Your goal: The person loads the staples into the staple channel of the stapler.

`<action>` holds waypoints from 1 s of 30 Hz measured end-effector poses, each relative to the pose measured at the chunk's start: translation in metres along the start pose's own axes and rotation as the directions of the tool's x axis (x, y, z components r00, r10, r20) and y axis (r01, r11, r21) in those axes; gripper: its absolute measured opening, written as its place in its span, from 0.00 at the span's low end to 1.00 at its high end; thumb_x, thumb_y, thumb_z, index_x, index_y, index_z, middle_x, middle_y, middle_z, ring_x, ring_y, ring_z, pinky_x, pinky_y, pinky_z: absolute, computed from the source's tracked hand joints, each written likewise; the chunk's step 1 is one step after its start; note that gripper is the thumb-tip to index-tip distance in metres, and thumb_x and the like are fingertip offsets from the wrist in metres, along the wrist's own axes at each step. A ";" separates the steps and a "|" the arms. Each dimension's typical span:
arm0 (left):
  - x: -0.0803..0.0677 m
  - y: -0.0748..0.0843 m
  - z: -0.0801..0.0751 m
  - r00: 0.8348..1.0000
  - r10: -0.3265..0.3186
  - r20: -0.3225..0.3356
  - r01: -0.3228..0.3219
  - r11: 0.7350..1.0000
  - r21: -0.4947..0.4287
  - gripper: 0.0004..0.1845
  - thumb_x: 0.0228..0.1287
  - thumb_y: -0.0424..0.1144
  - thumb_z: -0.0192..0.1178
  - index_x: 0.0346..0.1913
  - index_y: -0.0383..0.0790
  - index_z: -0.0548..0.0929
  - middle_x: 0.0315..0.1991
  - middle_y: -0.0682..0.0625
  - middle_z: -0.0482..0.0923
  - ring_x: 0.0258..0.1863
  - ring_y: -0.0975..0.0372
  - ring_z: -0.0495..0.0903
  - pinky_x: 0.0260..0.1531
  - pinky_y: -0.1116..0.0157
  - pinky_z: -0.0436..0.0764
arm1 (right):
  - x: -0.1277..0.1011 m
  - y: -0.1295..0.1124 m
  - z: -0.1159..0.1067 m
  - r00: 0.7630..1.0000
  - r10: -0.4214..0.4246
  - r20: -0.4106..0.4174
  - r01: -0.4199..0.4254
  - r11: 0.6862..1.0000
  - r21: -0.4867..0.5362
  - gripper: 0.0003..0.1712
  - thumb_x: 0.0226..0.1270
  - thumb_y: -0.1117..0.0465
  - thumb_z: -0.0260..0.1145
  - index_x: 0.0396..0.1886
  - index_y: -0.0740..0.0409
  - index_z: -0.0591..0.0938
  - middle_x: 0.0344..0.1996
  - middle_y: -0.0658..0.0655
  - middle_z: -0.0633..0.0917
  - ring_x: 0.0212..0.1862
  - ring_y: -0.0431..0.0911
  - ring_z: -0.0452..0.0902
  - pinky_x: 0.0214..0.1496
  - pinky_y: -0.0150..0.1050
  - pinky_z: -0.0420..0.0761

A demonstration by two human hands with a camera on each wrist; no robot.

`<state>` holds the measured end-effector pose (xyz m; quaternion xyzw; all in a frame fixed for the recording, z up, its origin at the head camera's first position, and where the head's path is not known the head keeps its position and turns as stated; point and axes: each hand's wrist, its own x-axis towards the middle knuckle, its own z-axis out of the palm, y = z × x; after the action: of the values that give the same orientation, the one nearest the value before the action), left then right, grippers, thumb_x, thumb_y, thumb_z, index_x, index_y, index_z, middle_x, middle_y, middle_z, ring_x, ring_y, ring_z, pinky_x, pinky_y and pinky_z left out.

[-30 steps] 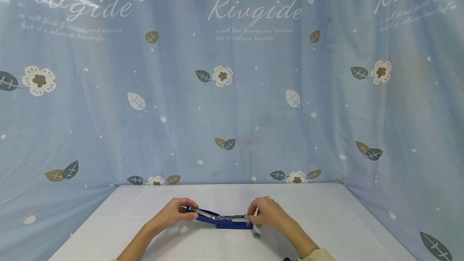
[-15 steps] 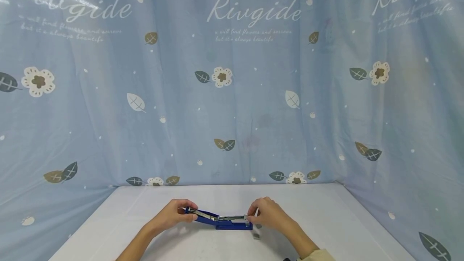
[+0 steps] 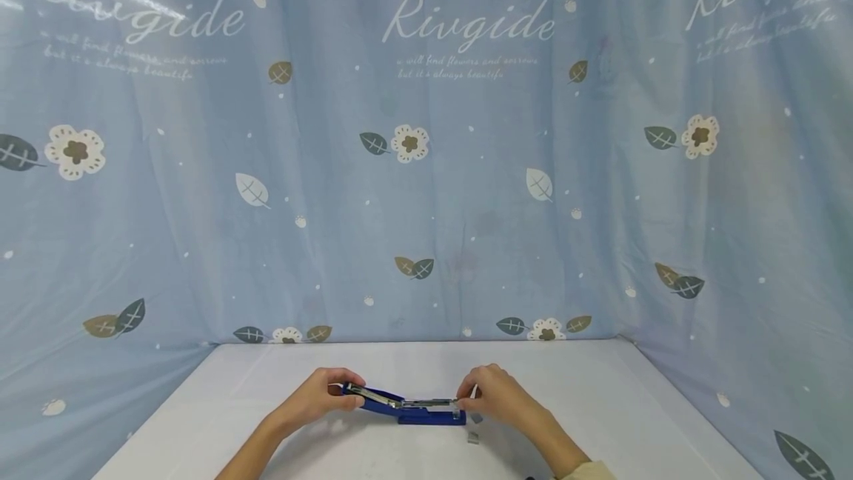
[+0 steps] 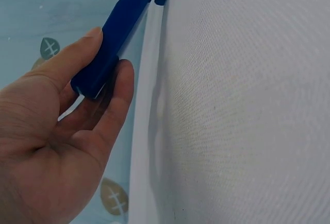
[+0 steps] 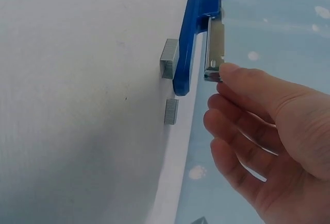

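Observation:
A blue stapler [image 3: 432,418] stands on the white table, its top cover swung far back to the left. My left hand [image 3: 321,395] grips the free end of that cover [image 4: 116,38] between thumb and fingers. At the opposite end, my right hand [image 3: 494,393] pinches the tip of the silver staple magazine [image 5: 215,44] with thumb and index finger. The magazine is raised over the base, and the other right fingers are loosely curled below. Beside the base in the right wrist view lie a larger staple strip [image 5: 170,59] and a smaller staple strip [image 5: 171,112].
The white table [image 3: 280,361] ends at the back against a blue curtain [image 3: 426,206] printed with leaves and flowers. Curtain also hangs along both sides. A beige sleeve [image 3: 589,471] shows at the right forearm.
The head view has shifted very slightly. Both hands keep their hold on the stapler, with almost no visible movement.

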<state>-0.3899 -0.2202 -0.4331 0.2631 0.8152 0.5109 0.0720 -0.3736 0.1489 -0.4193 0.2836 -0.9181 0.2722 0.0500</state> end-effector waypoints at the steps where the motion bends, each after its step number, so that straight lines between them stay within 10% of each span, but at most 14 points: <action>1: 0.000 -0.001 0.000 1.000 0.004 0.002 -0.004 1.000 -0.003 0.23 0.62 0.40 0.67 0.54 0.27 0.79 0.50 0.39 0.81 0.38 0.59 0.83 0.37 0.71 0.81 | 0.000 0.000 0.000 1.000 0.000 0.003 0.000 1.000 0.000 0.04 0.58 0.56 0.74 0.32 0.50 0.89 0.26 0.40 0.84 0.24 0.31 0.71 0.25 0.27 0.74; 30: 0.001 0.000 0.002 0.998 0.030 -0.059 -0.026 0.997 0.068 0.21 0.59 0.41 0.70 0.51 0.31 0.82 0.48 0.38 0.81 0.36 0.63 0.84 0.36 0.72 0.81 | -0.007 0.017 -0.020 0.993 0.038 0.111 -0.040 0.999 0.017 0.07 0.56 0.60 0.75 0.34 0.56 0.89 0.29 0.44 0.85 0.31 0.36 0.76 0.32 0.29 0.76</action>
<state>-0.3901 -0.2184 -0.4340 0.2613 0.8299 0.4919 0.0315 -0.3779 0.1745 -0.4120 0.2809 -0.9222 0.2656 -0.0089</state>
